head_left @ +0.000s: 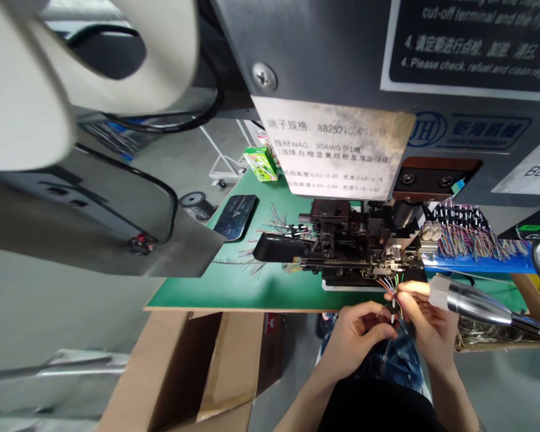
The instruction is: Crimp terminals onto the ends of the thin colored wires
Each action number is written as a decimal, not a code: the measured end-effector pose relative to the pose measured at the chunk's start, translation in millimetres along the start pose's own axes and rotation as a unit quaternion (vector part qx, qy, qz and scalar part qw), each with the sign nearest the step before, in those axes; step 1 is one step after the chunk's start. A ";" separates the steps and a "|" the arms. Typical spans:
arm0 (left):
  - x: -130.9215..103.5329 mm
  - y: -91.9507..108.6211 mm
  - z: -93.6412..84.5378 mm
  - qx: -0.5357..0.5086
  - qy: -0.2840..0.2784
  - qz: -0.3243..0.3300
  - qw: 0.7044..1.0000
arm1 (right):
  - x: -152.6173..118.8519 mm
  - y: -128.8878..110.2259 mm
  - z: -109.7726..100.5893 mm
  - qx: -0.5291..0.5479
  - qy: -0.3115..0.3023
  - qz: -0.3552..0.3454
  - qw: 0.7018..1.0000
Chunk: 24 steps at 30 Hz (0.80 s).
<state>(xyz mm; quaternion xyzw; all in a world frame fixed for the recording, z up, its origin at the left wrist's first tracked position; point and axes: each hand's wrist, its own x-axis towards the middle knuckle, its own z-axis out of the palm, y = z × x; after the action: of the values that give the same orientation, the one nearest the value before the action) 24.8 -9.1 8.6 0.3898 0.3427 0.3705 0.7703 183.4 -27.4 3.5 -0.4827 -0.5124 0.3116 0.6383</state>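
Both hands meet in front of a terminal crimping machine [360, 240] at the table's front edge. Between them is a wire harness [392, 312], a small bundle with thin coloured wires fanned out toward the machine's crimping head [393, 261]. My left hand [357, 333] pinches the lower part of the bundle, around a pale sleeve. With thumb and index finger, my right hand [425, 318] pinches the coloured wires just below the crimping head. The wire tips are too small to make out against the metal parts.
A work lamp [477, 303] juts in beside my right hand. On the green table [234, 288] lie a phone [236, 217], a green box [261, 163] and loose harnesses. More harnesses [463, 234] fill a blue tray at right. Cardboard boxes [229, 366] stand below.
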 end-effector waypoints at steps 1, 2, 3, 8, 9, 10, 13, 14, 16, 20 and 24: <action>0.6 0.1 -0.3 0.003 0.004 0.001 1.000 | 1.2 0.0 0.6 -0.004 0.001 -0.004 1.000; 1.2 0.2 -0.8 0.007 0.008 0.001 1.000 | 2.3 0.1 1.6 -0.011 0.007 -0.007 1.000; 1.8 0.1 -1.5 0.012 0.011 0.002 1.000 | 3.1 0.0 2.8 -0.018 0.014 -0.009 1.000; 3.6 0.5 -5.9 0.042 0.012 0.009 0.999 | 3.3 -3.4 12.4 -0.024 0.037 0.021 0.999; 3.8 0.6 -6.6 0.047 0.013 0.013 0.999 | 2.7 -4.5 14.4 -0.020 0.043 0.036 0.998; 3.9 0.6 -7.2 0.052 0.013 0.017 0.998 | 2.1 -5.5 16.3 -0.016 0.049 0.053 0.997; 4.4 0.3 -8.3 0.070 0.023 0.045 0.996 | 1.3 -7.2 20.5 -0.010 0.057 0.092 0.994; 4.6 0.2 -8.7 0.079 0.029 0.056 0.995 | 1.6 -7.0 21.3 -0.014 0.057 0.096 0.994; 5.2 -0.1 -9.4 0.097 0.040 0.078 0.991 | 3.0 -5.7 22.1 -0.025 0.045 0.083 0.995; 6.5 -0.1 -11.4 0.117 0.057 0.098 0.987 | 5.6 -3.2 23.6 -0.054 0.042 0.081 0.994; 6.7 1.6 -12.9 0.120 0.060 0.103 0.986 | 5.6 -5.4 27.2 -0.048 0.045 0.111 0.992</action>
<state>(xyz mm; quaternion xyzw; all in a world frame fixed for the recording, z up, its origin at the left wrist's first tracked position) 17.0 1.6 2.4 0.4896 0.3881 0.4265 0.6541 158.5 -16.1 10.8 -0.5804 -0.4411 0.3335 0.5978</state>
